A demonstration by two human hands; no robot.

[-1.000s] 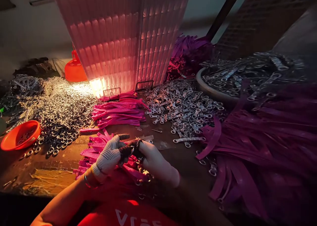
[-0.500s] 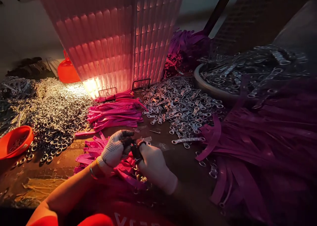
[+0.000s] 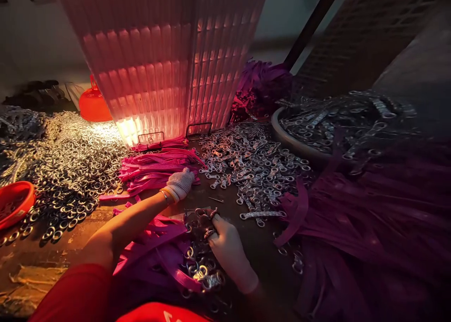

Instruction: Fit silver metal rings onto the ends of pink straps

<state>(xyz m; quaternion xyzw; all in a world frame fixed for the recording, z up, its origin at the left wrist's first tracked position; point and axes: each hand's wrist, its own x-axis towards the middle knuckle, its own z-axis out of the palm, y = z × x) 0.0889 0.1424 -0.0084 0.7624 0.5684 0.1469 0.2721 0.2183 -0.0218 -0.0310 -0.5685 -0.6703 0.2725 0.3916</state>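
My left hand (image 3: 180,184), in a white dotted glove, is at the right end of a stack of pink straps (image 3: 151,174). Its fingers look curled in, and whatever they hold is hidden. Lower down, my right hand (image 3: 229,251) wears a pale glove with dark fingertips. Its fingers are closed around a small dark thing that blends into the shadow, so I cannot make out its kind. Just left of this hand, purple-pink straps (image 3: 158,251) lie in a loose heap, with metal ringed links (image 3: 202,271) at their ends.
Metal ringed pieces (image 3: 77,171) cover the left; more links (image 3: 253,157) lie right of centre. An orange-red bowl (image 3: 21,204), a red lamp (image 3: 93,103) and ribbed translucent panels (image 3: 151,77) stand around. A full basin (image 3: 292,141) and many purple straps (image 3: 359,218) fill the right.
My left hand has left my right hand and moved up and right to the pink stack. The right hand is slightly lower and keeps its grip. The view has shifted a little.
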